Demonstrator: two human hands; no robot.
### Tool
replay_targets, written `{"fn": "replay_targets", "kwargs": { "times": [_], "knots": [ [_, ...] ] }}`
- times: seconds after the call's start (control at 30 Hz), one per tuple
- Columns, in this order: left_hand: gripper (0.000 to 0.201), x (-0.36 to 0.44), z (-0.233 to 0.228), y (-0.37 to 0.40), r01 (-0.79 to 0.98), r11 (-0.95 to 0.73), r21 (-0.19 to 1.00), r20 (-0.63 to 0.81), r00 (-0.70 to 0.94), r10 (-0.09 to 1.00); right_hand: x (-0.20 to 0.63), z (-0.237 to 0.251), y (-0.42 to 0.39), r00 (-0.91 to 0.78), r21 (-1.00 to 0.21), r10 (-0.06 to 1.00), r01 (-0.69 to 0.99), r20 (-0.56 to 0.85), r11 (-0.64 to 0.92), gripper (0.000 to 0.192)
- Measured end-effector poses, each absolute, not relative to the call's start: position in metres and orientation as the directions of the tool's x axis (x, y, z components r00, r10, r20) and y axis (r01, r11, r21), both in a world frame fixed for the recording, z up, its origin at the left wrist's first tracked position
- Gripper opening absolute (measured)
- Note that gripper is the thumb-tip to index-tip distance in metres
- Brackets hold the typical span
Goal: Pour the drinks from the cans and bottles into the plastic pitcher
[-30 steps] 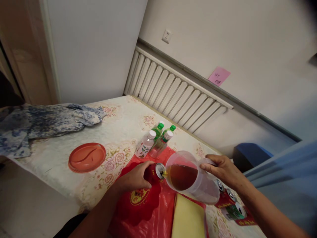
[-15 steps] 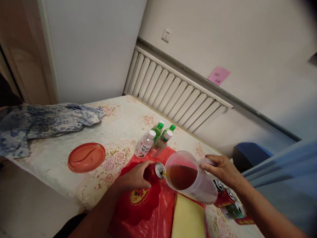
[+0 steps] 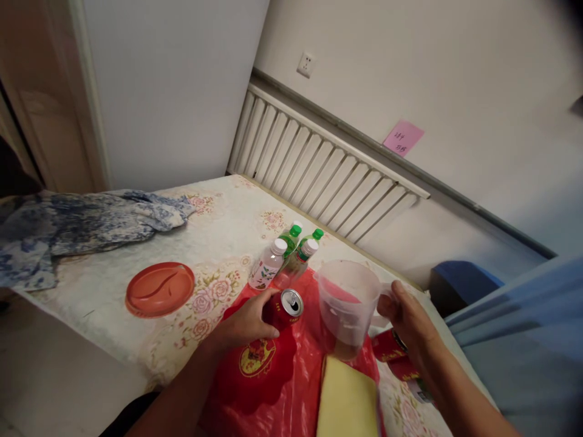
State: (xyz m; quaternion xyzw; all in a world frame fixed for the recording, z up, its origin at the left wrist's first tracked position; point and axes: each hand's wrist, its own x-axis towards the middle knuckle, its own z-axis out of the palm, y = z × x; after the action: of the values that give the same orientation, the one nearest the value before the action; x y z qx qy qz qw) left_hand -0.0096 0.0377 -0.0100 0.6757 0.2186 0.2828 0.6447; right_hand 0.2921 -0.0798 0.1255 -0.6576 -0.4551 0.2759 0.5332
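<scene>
Red can (image 3: 286, 308) in the left hand (image 3: 246, 325), clear plastic jug (image 3: 347, 306) upright in the right hand (image 3: 407, 318).

Red and opened at the top, the can is tilted with its silver lid facing the camera, just over a red plastic bag (image 3: 273, 388) on the table (image 3: 113, 340); the left hand's fingers are wrapped round its side. Just to the right of the can, the jug stands level with a little brown liquid at its bottom, and the right hand's fingers are closed round its handle. A yellow slab (image 3: 347, 402) lies on the bag below the jug. More red cans (image 3: 392, 352) lie beneath the right hand. Behind the can stand four small bottles (image 3: 285, 260), two with white caps and two with green. Farther left on the flowered tablecloth sits an orange-red plate (image 3: 159, 289), and a blue patterned cloth (image 3: 77, 224) lies at the far left edge.
</scene>
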Motion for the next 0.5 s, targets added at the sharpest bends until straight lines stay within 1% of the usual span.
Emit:
{"fn": "replay_targets", "kwargs": {
  "times": [0.1, 0.2, 0.3, 0.37, 0.5],
  "knots": [
    [0.075, -0.009, -0.009, 0.038, -0.086, -0.061, 0.994, 0.105, 0.743, 0.661, 0.293, 0.106, -0.073, 0.554, -0.987, 0.822, 0.147, 0.135, 0.064, 0.051],
    [0.076, -0.009, -0.007, 0.038, -0.122, -0.031, 0.992, 0.112, 0.747, 0.655, 0.29, 0.089, -0.066, 0.613, -0.99, 0.779, 0.042, 0.133, 0.136, 0.05],
    [0.076, -0.008, -0.007, 0.038, -0.118, -0.017, 0.993, 0.101, 0.756, 0.647, 0.289, 0.072, -0.062, 0.651, -0.974, 0.746, -0.047, 0.139, 0.223, 0.045],
    [0.075, -0.008, -0.007, 0.038, -0.112, -0.03, 0.993, 0.104, 0.758, 0.643, 0.29, 0.061, -0.061, 0.658, -0.966, 0.74, -0.069, 0.143, 0.248, 0.043],
    [0.074, -0.007, -0.01, 0.039, -0.121, -0.032, 0.992, 0.114, 0.765, 0.634, 0.292, 0.044, -0.068, 0.687, -0.97, 0.712, -0.046, 0.143, 0.239, 0.043]
  ]
}}
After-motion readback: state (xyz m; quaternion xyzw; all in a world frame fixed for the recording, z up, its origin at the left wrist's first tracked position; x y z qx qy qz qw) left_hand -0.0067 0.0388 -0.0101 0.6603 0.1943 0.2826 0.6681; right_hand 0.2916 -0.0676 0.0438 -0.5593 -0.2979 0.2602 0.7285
